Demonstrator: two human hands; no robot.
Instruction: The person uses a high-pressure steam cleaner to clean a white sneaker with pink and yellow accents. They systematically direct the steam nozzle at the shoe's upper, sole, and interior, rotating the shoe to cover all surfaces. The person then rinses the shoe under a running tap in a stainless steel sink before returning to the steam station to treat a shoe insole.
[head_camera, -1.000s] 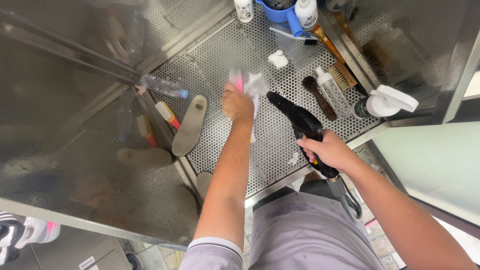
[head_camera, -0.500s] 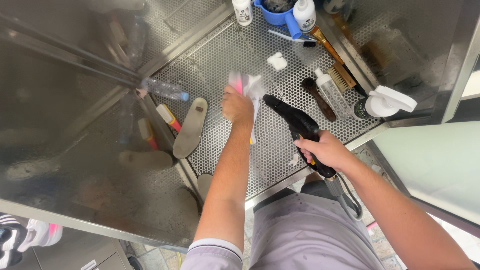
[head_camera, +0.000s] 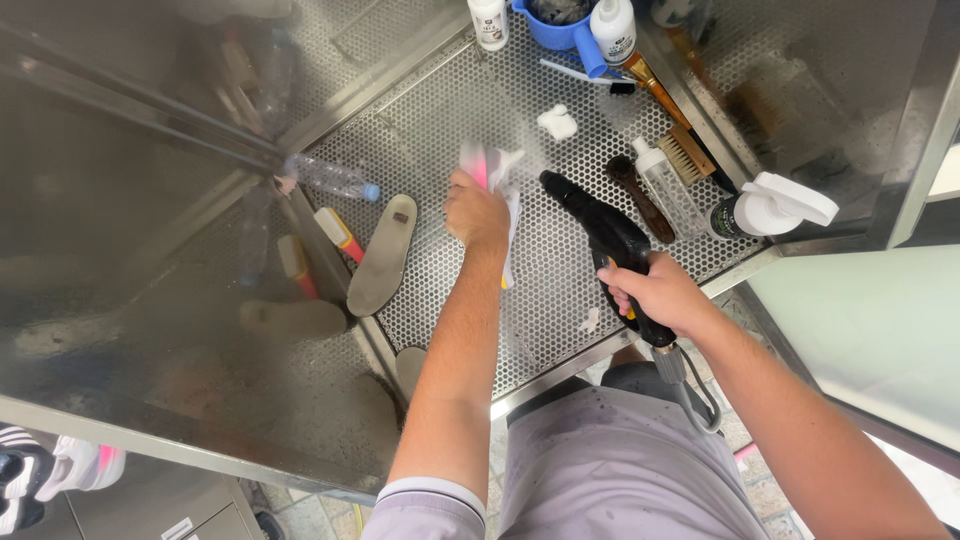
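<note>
Shoe (head_camera: 492, 172), white and pink, sits over the perforated tray (head_camera: 440, 110) in the closed left hand (head_camera: 476, 212), mid-clean I judge, while the right hand (head_camera: 655, 295) grips 1 black spray gun (head_camera: 600, 232) aimed at it.

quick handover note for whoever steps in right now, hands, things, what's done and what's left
Left hand: gripping a white and pink shoe over the perforated steel tray.
Right hand: gripping the black spray gun, nozzle aimed at the shoe.
Nearby: grey insole left of the shoe, wooden brush and white trigger spray bottle to the right.
Done: mist shows around the shoe.
Left: cannot tell how clean the shoe is.
</note>
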